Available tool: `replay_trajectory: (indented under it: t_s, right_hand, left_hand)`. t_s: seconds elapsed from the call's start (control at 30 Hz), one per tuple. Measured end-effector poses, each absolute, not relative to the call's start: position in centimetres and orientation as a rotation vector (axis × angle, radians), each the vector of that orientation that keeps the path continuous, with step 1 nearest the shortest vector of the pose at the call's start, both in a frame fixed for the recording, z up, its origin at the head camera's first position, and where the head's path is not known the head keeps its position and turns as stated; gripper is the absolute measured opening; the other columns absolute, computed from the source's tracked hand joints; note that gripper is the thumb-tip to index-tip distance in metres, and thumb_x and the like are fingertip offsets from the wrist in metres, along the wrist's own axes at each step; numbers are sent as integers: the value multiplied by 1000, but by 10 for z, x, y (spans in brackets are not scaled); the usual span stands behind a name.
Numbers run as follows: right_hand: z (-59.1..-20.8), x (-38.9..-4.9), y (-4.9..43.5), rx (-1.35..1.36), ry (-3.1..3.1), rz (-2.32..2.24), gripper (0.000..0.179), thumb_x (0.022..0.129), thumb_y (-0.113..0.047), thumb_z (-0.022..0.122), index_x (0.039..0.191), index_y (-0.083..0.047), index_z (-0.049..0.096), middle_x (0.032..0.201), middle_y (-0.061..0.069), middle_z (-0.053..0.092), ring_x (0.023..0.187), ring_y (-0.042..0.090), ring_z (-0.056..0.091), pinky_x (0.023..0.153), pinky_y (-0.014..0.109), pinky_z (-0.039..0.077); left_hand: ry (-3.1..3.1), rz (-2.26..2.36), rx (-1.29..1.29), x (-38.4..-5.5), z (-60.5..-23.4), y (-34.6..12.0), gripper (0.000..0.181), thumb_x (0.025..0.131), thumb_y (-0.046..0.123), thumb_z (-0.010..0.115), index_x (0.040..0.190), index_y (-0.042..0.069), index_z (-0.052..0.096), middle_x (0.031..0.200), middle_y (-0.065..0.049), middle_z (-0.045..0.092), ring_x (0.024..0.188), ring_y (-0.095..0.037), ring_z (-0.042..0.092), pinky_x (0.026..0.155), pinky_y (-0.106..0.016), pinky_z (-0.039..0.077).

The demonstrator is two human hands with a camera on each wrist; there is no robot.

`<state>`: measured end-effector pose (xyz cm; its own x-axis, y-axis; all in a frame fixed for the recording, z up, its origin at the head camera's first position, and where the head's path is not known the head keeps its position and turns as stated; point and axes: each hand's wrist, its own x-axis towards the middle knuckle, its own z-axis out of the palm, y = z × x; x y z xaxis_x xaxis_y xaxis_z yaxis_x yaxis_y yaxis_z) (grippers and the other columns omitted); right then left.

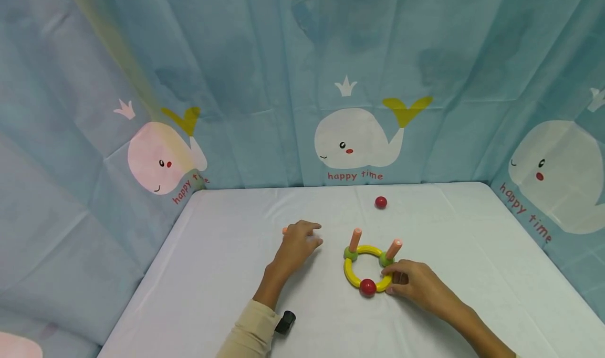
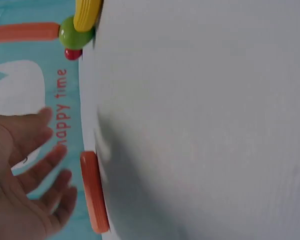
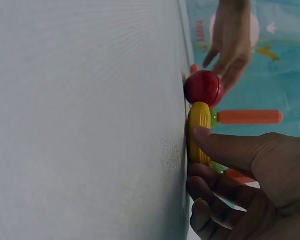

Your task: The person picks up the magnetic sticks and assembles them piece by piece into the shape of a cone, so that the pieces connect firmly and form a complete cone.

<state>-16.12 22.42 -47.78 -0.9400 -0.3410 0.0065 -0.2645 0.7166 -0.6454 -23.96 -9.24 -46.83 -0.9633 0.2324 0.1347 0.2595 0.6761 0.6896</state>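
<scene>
A ring of yellow curved pieces [image 1: 348, 274] lies on the white table, joined by two green balls [image 1: 350, 253] and a red ball [image 1: 367, 287]. Two orange sticks [image 1: 355, 240] rise from the green balls. My right hand [image 1: 423, 287] holds the ring's right side; in the right wrist view its thumb presses on a yellow curved piece [image 3: 199, 135] with the fingers below. To the left of the ring, my left hand [image 1: 295, 249] hovers with its fingers spread and nothing in them. Near it lies a loose orange stick [image 2: 95, 192], mostly hidden by that hand in the head view.
Another red ball [image 1: 381, 202] sits toward the table's back edge. A blue curtain [image 1: 255, 137] printed with whales encloses the table at the back and sides. Beside the left sleeve is a small black device [image 1: 285, 322].
</scene>
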Motion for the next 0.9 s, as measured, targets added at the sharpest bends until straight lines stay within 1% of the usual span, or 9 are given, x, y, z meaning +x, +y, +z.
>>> replay_trajectory:
  t_s: [0.13,0.27,0.33,0.43,0.53,0.63,0.7,0.83,0.9]
  right_hand:
    - [-478,-160,225,-379,2809,-1077,21,84,-13,89,96,-12,72,80,-8,60,73,7,54,64,22,49]
    - [-474,-162,228,-232,2849,-1084,28,85,-8,87,90,-11,59,79,-2,57,72,12,54,62,23,47]
    - [-472,-163,229,-208,2880,-1075,26,87,-9,85,100,-9,62,89,2,62,79,14,58,66,26,51]
    - [-470,-166,230,-226,2905,-1067,33,92,-9,80,121,-7,64,116,11,68,94,20,66,81,37,60]
    - [-470,-168,231,-267,2913,-1060,43,96,-10,75,137,-5,62,135,18,65,107,29,69,95,54,58]
    - [-472,-170,230,-309,2920,-1063,46,99,-12,73,141,-1,60,138,21,66,112,33,68,101,63,53]
    - [-473,-172,229,-330,2928,-1074,44,98,-13,74,139,-1,62,134,19,69,111,33,68,100,62,54]
    - [-476,-175,227,-361,2926,-1112,24,96,-12,78,118,-13,70,129,10,72,106,26,68,95,53,57]
    - [-477,-176,226,-362,2933,-1113,20,95,-12,80,111,-17,69,126,7,73,103,23,68,92,50,57]
  left_hand:
    - [-2881,-1021,-289,-243,-473,-102,35,93,11,79,128,9,76,129,-9,70,129,-40,51,98,-59,36]
    - [-2874,-901,-218,-245,-476,-109,37,90,4,80,126,12,78,126,-8,72,124,-41,55,89,-55,35]
    - [-2852,-847,-211,-246,-477,-112,38,88,-1,79,125,12,79,123,-10,73,118,-41,59,85,-53,37]
    - [-2837,-788,-207,-247,-477,-114,39,87,-6,79,123,8,79,120,-13,74,111,-41,62,82,-52,43]
    - [-2831,-745,-208,-249,-478,-116,35,86,-7,80,120,4,79,116,-16,74,103,-39,63,80,-50,48]
    - [-2824,-698,-222,-249,-479,-116,30,86,-5,83,115,4,81,110,-17,75,96,-37,63,77,-48,50]
    - [-2817,-663,-233,-249,-479,-116,26,85,-3,84,110,5,83,106,-15,75,93,-35,62,73,-45,48]
    - [-2828,-581,-246,-247,-479,-116,18,86,2,86,103,8,85,98,-13,73,88,-32,61,70,-41,45]
    - [-2844,-539,-249,-247,-479,-116,15,86,6,87,101,9,85,95,-12,71,86,-31,60,69,-40,44]
